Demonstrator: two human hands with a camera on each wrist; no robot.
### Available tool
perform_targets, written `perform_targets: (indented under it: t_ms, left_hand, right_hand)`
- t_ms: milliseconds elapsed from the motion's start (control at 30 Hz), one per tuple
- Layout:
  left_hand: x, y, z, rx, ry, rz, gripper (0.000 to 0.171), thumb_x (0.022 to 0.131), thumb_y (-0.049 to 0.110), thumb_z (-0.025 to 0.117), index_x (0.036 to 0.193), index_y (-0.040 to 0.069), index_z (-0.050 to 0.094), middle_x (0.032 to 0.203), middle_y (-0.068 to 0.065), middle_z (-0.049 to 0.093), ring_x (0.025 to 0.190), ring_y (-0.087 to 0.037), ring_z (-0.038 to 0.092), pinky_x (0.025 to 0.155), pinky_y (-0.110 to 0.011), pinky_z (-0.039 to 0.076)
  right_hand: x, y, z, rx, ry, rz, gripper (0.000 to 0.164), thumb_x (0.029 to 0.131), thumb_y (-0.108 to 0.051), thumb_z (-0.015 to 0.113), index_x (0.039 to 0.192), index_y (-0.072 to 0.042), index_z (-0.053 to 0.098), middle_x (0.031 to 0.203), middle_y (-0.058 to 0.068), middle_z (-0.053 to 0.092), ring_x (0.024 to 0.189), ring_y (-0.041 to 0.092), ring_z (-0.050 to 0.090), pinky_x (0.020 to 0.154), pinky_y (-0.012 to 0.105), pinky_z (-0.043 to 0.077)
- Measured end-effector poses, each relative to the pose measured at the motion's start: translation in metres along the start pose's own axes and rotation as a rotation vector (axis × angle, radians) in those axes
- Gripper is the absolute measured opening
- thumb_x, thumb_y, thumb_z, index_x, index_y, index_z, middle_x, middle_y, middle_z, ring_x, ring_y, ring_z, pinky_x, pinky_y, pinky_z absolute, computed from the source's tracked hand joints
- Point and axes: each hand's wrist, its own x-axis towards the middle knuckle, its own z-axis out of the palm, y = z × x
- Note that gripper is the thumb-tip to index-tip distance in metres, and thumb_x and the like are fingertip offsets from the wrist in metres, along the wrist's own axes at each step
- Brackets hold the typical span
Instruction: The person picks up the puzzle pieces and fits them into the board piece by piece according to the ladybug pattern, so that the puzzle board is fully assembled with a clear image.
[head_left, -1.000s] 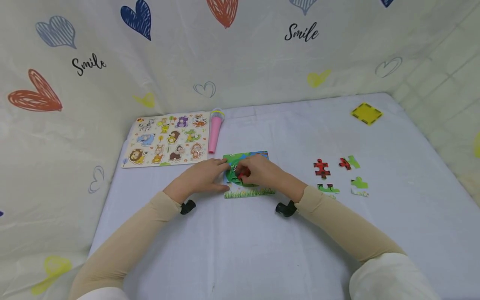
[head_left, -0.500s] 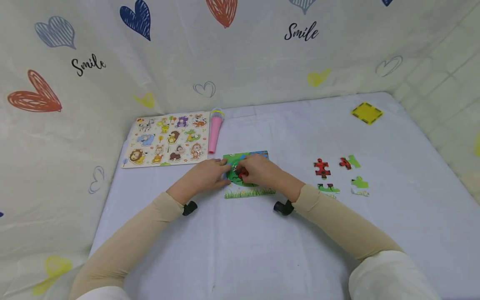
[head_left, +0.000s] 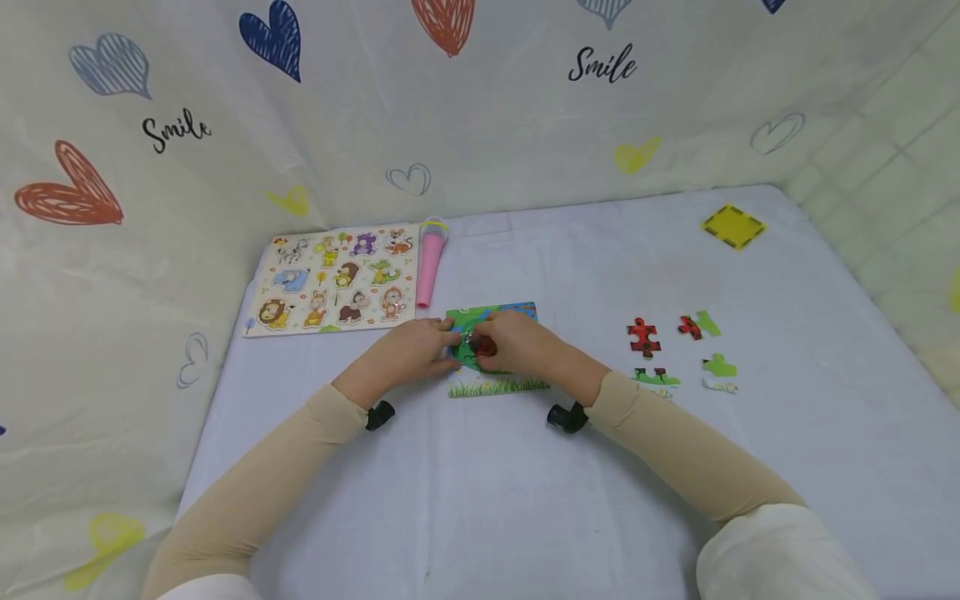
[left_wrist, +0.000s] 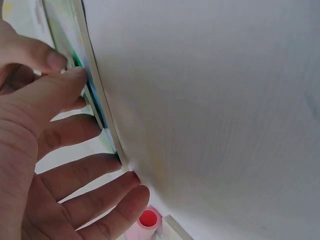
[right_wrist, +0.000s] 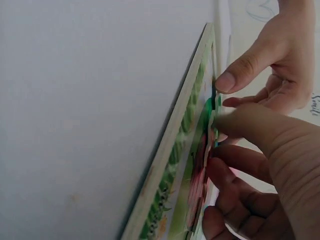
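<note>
A small jigsaw board with a green picture and a printed grass strip lies mid-table. My right hand pinches a red puzzle piece low over it; the fingers partly hide the piece. Along the board's left side, my left hand rests its fairly straight fingers and thumb on the edge. The right wrist view shows the board's edge side-on, with the right thumb and fingers at pieces on its surface. To the right lie several loose pieces, among them a red one and a green one.
An animal puzzle board lies at the back left, with a pink toy microphone beside it. A yellow square is at the far right corner. A patterned curtain hangs behind the white-covered table.
My left hand has shifted slightly right, its thumb drawing in toward the fingers. My right hand stays over the board with the red puzzle piece, moving very little.
</note>
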Motion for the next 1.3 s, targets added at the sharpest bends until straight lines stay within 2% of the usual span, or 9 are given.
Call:
perform_targets:
  t_ms: [133, 233, 400, 567, 667, 867, 1033, 1167, 1300]
  left_hand:
    - [0.001, 0.001, -0.002, -0.024, -0.018, -0.015, 0.038, 0.096, 0.036, 0.074, 0.123, 0.009, 0.073, 0.141, -0.025, 0.062, 0.127, -0.036, 0.065, 0.105, -0.046, 0.053]
    - [0.002, 0.002, -0.003, -0.026, -0.012, -0.028, 0.040, 0.095, 0.037, 0.076, 0.123, 0.009, 0.074, 0.140, -0.023, 0.063, 0.124, -0.035, 0.066, 0.104, -0.047, 0.054]
    - [0.001, 0.001, 0.000, 0.075, 0.011, -0.051, 0.049, 0.094, 0.046, 0.074, 0.130, 0.012, 0.073, 0.143, -0.018, 0.063, 0.122, -0.035, 0.066, 0.097, -0.047, 0.057]
    - [0.001, 0.001, 0.002, 0.153, 0.047, 0.011, 0.045, 0.096, 0.044, 0.072, 0.125, 0.010, 0.075, 0.137, -0.016, 0.067, 0.115, -0.031, 0.067, 0.096, -0.042, 0.057]
    - [0.001, 0.002, 0.002, 0.110, 0.053, 0.019, 0.040, 0.095, 0.040, 0.074, 0.121, 0.008, 0.076, 0.133, -0.014, 0.070, 0.113, -0.028, 0.067, 0.097, -0.040, 0.057]
    - [0.001, 0.001, 0.004, 0.018, 0.037, -0.020, 0.038, 0.094, 0.039, 0.076, 0.116, 0.009, 0.075, 0.123, -0.011, 0.074, 0.110, -0.028, 0.070, 0.095, -0.042, 0.057]
    - [0.001, -0.004, 0.007, 0.019, 0.059, 0.011, 0.034, 0.093, 0.042, 0.077, 0.109, 0.012, 0.077, 0.130, -0.012, 0.072, 0.113, -0.028, 0.069, 0.098, -0.042, 0.056]
    - [0.002, -0.004, 0.007, 0.039, 0.080, 0.022, 0.030, 0.092, 0.040, 0.078, 0.104, 0.012, 0.078, 0.120, -0.008, 0.075, 0.106, -0.027, 0.070, 0.092, -0.041, 0.057]
    - [0.003, -0.001, 0.007, 0.063, 0.077, 0.010, 0.030, 0.093, 0.036, 0.077, 0.109, 0.011, 0.078, 0.120, -0.008, 0.075, 0.105, -0.026, 0.070, 0.091, -0.041, 0.058]
  right_hand:
    - [0.000, -0.002, 0.000, 0.015, -0.015, 0.015, 0.029, 0.091, -0.030, 0.080, 0.116, -0.014, 0.076, 0.107, 0.002, 0.070, 0.092, 0.015, 0.064, 0.080, 0.031, 0.056]
    - [0.001, -0.003, 0.000, 0.022, -0.018, 0.021, 0.029, 0.091, -0.029, 0.080, 0.115, -0.014, 0.076, 0.107, 0.002, 0.071, 0.093, 0.015, 0.064, 0.080, 0.031, 0.056]
    - [0.001, -0.003, -0.001, 0.061, -0.009, 0.039, 0.025, 0.091, -0.029, 0.081, 0.110, -0.013, 0.076, 0.101, -0.001, 0.072, 0.089, 0.013, 0.062, 0.077, 0.028, 0.054]
    - [0.001, -0.005, 0.000, 0.097, 0.001, 0.030, 0.024, 0.090, -0.027, 0.082, 0.108, -0.012, 0.076, 0.100, -0.001, 0.073, 0.089, 0.013, 0.060, 0.077, 0.027, 0.053]
    - [0.001, -0.006, 0.000, 0.103, -0.004, 0.039, 0.023, 0.091, -0.025, 0.081, 0.108, -0.011, 0.074, 0.100, -0.001, 0.073, 0.090, 0.013, 0.059, 0.077, 0.027, 0.053]
    - [0.002, -0.008, -0.003, 0.116, -0.035, 0.070, 0.021, 0.090, -0.022, 0.080, 0.108, -0.012, 0.074, 0.096, -0.003, 0.071, 0.088, 0.013, 0.058, 0.075, 0.026, 0.052]
    - [0.003, -0.007, -0.005, 0.134, -0.053, 0.074, 0.023, 0.090, -0.023, 0.081, 0.109, -0.013, 0.075, 0.096, -0.004, 0.072, 0.088, 0.011, 0.061, 0.077, 0.026, 0.054]
    - [0.003, -0.007, -0.005, 0.140, -0.048, 0.071, 0.022, 0.090, -0.022, 0.080, 0.110, -0.013, 0.075, 0.096, -0.004, 0.073, 0.088, 0.011, 0.062, 0.078, 0.027, 0.054]
    - [0.003, -0.006, -0.004, 0.130, -0.041, 0.076, 0.021, 0.091, -0.021, 0.079, 0.110, -0.013, 0.076, 0.098, -0.004, 0.073, 0.090, 0.013, 0.060, 0.079, 0.028, 0.053]
